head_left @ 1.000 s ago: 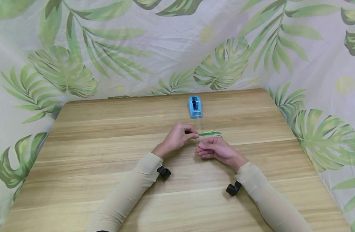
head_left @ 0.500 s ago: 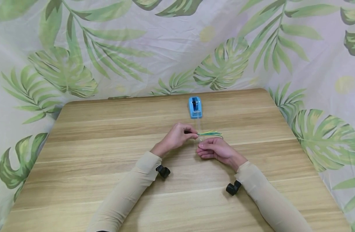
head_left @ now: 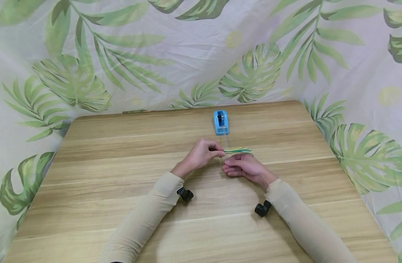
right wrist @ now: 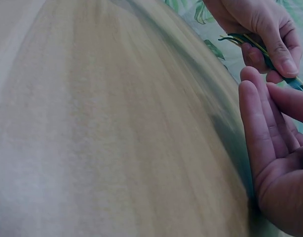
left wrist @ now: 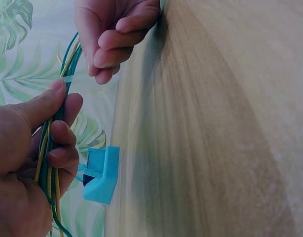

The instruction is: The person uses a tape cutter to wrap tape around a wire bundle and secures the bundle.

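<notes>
I'm working this remotely, and here is the left hand [head_left: 203, 154], thumb and fingers clamped round a wire bundle [head_left: 238, 150] of green and yellow strands! The left wrist view shows those wires running along the palm and up past the thumb tip; from the head, they spread rightward beyond the fingers, with a strand or two curving just above the right hand [head_left: 245, 167].

On that right hand, thumb and forefinger meet in a pinch on the clear tape [head_left: 225, 141], though the strip turns so faint by the fingertips that I can barely follow it. The other fingers bend in beside the forefinger. That tape runs from the front of the blue dispenser [head_left: 221, 130] toward me, reaching the bundle right where the left fingertips hold it, and up close I catch a pale piece of it across the wires, just above the left thumb. The bundle sits between the dispenser and the right hand, above the middle of the counter [head_left: 122, 168], nearer its right side.

Reading the labels? The dispenser shows plain blue plastic and a dark roll hub; any lettering is too small for me to tell. It stands near the far edge, in front of a leaf-printed cloth [head_left: 194, 44]. Beige sleeves [head_left: 146, 219] cover both arms, and a black wrist camera [head_left: 186, 195] sits at each cuff.
</notes>
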Demonstrator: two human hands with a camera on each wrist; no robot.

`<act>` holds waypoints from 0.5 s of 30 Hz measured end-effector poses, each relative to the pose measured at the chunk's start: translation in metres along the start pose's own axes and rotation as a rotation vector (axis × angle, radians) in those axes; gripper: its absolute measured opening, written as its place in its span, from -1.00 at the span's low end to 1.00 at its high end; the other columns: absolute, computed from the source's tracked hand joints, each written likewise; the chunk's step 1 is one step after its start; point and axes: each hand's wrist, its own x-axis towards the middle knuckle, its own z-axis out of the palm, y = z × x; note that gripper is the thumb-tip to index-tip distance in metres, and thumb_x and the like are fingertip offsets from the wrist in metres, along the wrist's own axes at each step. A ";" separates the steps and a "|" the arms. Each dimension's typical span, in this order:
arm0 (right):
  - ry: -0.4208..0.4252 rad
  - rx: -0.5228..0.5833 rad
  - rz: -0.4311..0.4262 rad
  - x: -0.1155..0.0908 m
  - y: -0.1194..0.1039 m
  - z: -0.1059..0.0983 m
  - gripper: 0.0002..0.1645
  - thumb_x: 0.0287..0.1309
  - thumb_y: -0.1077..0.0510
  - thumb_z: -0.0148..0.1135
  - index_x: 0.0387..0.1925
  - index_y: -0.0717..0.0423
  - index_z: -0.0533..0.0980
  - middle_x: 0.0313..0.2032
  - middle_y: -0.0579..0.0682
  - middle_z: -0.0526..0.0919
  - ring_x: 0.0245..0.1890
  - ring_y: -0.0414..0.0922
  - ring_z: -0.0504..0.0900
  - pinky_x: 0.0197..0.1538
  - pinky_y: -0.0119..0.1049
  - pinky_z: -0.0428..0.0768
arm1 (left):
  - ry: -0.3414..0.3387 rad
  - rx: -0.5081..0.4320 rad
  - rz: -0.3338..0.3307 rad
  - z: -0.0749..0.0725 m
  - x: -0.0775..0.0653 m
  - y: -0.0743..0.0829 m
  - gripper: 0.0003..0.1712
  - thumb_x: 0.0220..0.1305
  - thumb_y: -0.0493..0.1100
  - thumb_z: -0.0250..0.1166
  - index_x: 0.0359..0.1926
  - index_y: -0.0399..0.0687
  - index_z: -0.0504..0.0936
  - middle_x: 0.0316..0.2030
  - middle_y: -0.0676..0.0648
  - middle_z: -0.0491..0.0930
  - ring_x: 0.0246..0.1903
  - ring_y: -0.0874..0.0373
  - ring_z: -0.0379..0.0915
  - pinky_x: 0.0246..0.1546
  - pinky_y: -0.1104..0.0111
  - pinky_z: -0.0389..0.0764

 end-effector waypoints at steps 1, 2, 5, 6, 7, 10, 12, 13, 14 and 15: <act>0.001 -0.002 -0.003 0.001 0.000 -0.001 -0.62 0.41 0.32 0.15 0.11 0.56 0.39 -0.27 0.16 0.75 -0.26 -0.07 0.76 -0.06 -0.22 0.70 | 0.000 0.002 0.002 0.000 0.000 0.000 -0.95 0.20 -0.24 0.48 -0.33 -0.13 0.79 -0.40 0.05 0.74 -0.40 0.25 0.59 -0.38 0.42 0.62; 0.004 -0.003 -0.002 0.002 0.000 -0.001 -0.60 0.41 0.32 0.15 0.13 0.58 0.38 -0.27 0.15 0.75 -0.25 -0.07 0.76 -0.06 -0.22 0.69 | 0.000 0.002 0.004 0.000 0.000 0.000 -0.95 0.20 -0.24 0.47 -0.33 -0.13 0.79 -0.40 0.04 0.74 -0.40 0.25 0.59 -0.38 0.42 0.62; 0.019 0.007 -0.003 0.006 0.000 -0.002 -0.55 0.41 0.34 0.13 0.19 0.60 0.36 -0.26 0.15 0.75 -0.24 -0.07 0.76 -0.06 -0.23 0.69 | -0.003 0.002 0.005 0.000 0.000 0.000 -0.95 0.21 -0.24 0.46 -0.33 -0.14 0.79 -0.39 0.04 0.74 -0.40 0.25 0.58 -0.39 0.42 0.61; 0.025 0.014 -0.003 0.007 -0.001 -0.003 -0.54 0.42 0.34 0.13 0.21 0.59 0.36 -0.26 0.15 0.75 -0.24 -0.07 0.76 -0.06 -0.23 0.70 | -0.004 0.001 0.004 0.000 0.000 0.000 -0.95 0.22 -0.23 0.46 -0.33 -0.14 0.79 -0.39 0.04 0.74 -0.39 0.25 0.59 -0.38 0.42 0.61; 0.029 0.019 -0.005 0.008 -0.001 -0.003 -0.54 0.42 0.34 0.13 0.22 0.58 0.36 -0.26 0.14 0.75 -0.25 -0.08 0.76 -0.07 -0.24 0.70 | -0.005 0.000 0.002 0.000 0.000 0.000 -0.95 0.22 -0.23 0.46 -0.33 -0.14 0.79 -0.39 0.04 0.74 -0.39 0.25 0.59 -0.38 0.42 0.61; 0.042 0.032 -0.004 0.010 -0.002 -0.002 -0.57 0.42 0.33 0.13 0.22 0.52 0.41 -0.24 0.14 0.75 -0.26 -0.09 0.76 -0.09 -0.25 0.70 | -0.007 -0.003 -0.005 0.000 0.000 0.000 -0.95 0.23 -0.23 0.45 -0.33 -0.13 0.79 -0.38 0.04 0.74 -0.38 0.26 0.59 -0.37 0.42 0.62; 0.044 0.027 -0.005 0.011 -0.002 -0.002 -0.58 0.43 0.31 0.13 0.22 0.50 0.43 -0.23 0.14 0.75 -0.27 -0.10 0.76 -0.10 -0.26 0.70 | -0.009 -0.005 -0.007 0.000 0.000 0.000 -0.95 0.23 -0.23 0.45 -0.32 -0.13 0.79 -0.38 0.04 0.74 -0.37 0.25 0.59 -0.37 0.42 0.61; 0.045 0.022 -0.004 0.011 -0.003 -0.002 -0.58 0.44 0.31 0.13 0.21 0.49 0.43 -0.22 0.15 0.75 -0.27 -0.10 0.76 -0.11 -0.26 0.71 | -0.009 -0.004 -0.008 0.000 0.000 0.000 -0.94 0.23 -0.23 0.45 -0.32 -0.13 0.79 -0.38 0.04 0.74 -0.37 0.25 0.59 -0.37 0.42 0.61; 0.047 0.017 -0.001 0.011 -0.003 -0.002 -0.58 0.44 0.30 0.12 0.22 0.48 0.43 -0.23 0.15 0.75 -0.29 -0.10 0.76 -0.12 -0.27 0.71 | -0.011 -0.004 -0.008 -0.001 0.000 0.000 -0.94 0.23 -0.23 0.45 -0.32 -0.14 0.79 -0.38 0.04 0.74 -0.37 0.25 0.59 -0.37 0.42 0.61; 0.049 0.010 0.002 0.011 -0.003 -0.002 -0.57 0.45 0.29 0.11 0.23 0.48 0.42 -0.24 0.15 0.75 -0.30 -0.10 0.76 -0.13 -0.27 0.71 | -0.011 -0.004 -0.008 -0.001 0.000 0.000 -0.94 0.23 -0.23 0.45 -0.32 -0.14 0.79 -0.38 0.04 0.74 -0.38 0.25 0.59 -0.38 0.42 0.61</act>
